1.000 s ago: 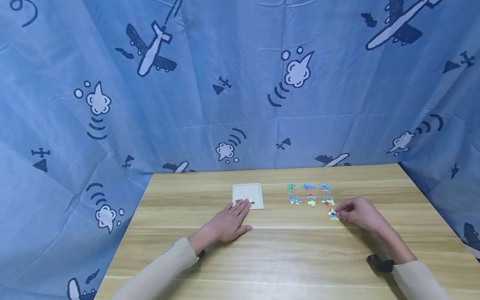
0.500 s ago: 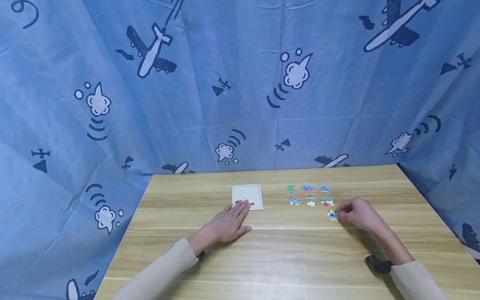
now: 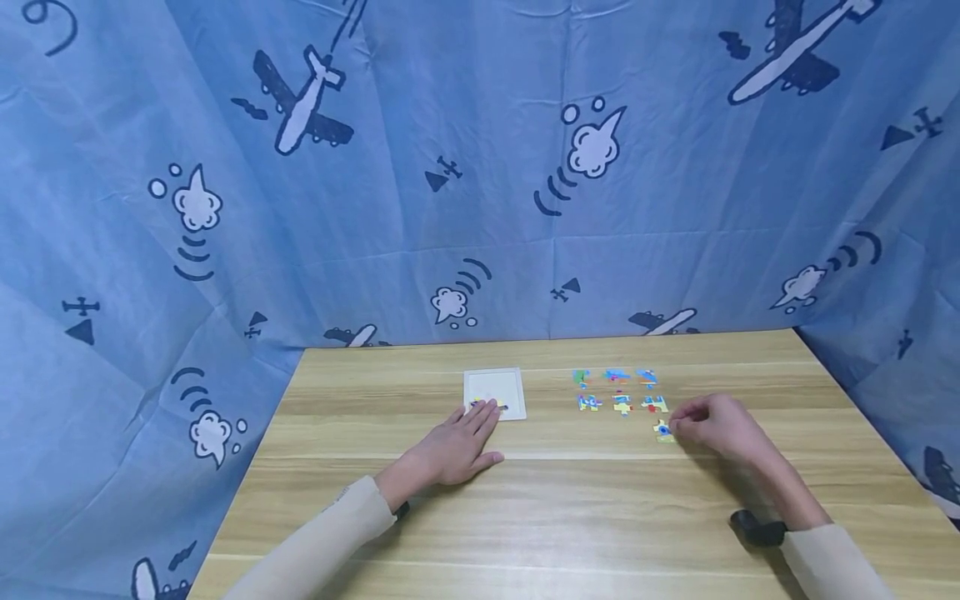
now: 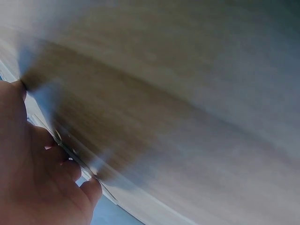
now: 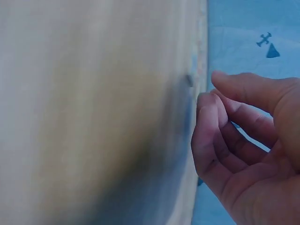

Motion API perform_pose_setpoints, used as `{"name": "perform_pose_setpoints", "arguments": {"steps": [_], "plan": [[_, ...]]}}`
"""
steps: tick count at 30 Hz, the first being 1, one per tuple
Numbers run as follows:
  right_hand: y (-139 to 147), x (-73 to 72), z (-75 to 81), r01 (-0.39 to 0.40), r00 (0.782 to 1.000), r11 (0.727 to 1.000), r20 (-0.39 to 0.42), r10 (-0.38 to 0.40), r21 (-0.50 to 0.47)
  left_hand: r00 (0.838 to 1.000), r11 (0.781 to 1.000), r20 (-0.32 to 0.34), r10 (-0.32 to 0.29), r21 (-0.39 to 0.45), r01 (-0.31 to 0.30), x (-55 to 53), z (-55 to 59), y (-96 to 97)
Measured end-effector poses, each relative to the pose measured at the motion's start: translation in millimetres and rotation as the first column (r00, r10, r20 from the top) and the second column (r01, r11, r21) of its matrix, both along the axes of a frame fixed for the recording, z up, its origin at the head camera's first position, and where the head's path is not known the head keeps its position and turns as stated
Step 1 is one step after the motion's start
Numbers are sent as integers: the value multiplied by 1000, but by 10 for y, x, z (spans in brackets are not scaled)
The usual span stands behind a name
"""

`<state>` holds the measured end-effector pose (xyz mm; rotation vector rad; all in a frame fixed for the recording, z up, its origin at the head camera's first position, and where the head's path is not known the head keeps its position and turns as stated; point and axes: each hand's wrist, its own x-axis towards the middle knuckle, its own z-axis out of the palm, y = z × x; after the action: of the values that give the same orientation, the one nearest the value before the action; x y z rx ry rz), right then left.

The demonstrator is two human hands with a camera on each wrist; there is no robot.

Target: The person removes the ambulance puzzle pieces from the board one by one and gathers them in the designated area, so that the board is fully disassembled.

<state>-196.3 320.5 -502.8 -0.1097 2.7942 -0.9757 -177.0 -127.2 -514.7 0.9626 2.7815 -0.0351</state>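
Observation:
My left hand (image 3: 457,447) lies flat with fingers straight over the near edge of a square white puzzle tray (image 3: 517,416). Coloured puzzle bits (image 3: 503,407) show inside the tray by the fingertips, partly covered. My right hand (image 3: 722,427) hovers with loosely curled fingers at the right edge of a yellow puzzle piece with a blue circle (image 3: 663,431), which lies on the table. In the right wrist view, the right thumb (image 5: 234,84) stands slightly off the fingers, with no piece visible between them.
Several puzzle pieces lie in two rows right of the tray, among them a green one (image 3: 581,377) and a yellow one (image 3: 622,405). The wooden table (image 3: 570,517) ends at a blue curtain (image 3: 510,208) printed with planes.
My right fingertips have drawn slightly away from the yellow piece with the blue circle, which has stayed on the table. My left hand has stayed on the tray.

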Motion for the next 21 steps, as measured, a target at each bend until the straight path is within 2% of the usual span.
{"name": "perform_pose_setpoints", "arguments": {"steps": [6, 11, 15, 19, 21], "plan": [[-109, -77, 142, -15, 994, 1000, -105, 17, 19, 1000, 1000, 11, 0, 7, 0, -13, -9, 5], [-353, -189, 306, -94, 985, 995, -147, 87, -37, 1000, 1000, 20, 2, 14, -2, -25, 3, 5], [-644, -285, 435, -158, 979, 983, -143, 143, -97, 999, 1000, 34, 7, 28, -8, -32, 6, 2], [-993, -391, 524, -218, 966, 971, -164, 201, -93, 999, 999, 45, 13, 45, -15, -28, 7, -11], [-1178, -444, 548, -264, 952, 961, -183, 245, -86, 999, 999, 49, 16, 48, -19, -34, -1, -20]]}}
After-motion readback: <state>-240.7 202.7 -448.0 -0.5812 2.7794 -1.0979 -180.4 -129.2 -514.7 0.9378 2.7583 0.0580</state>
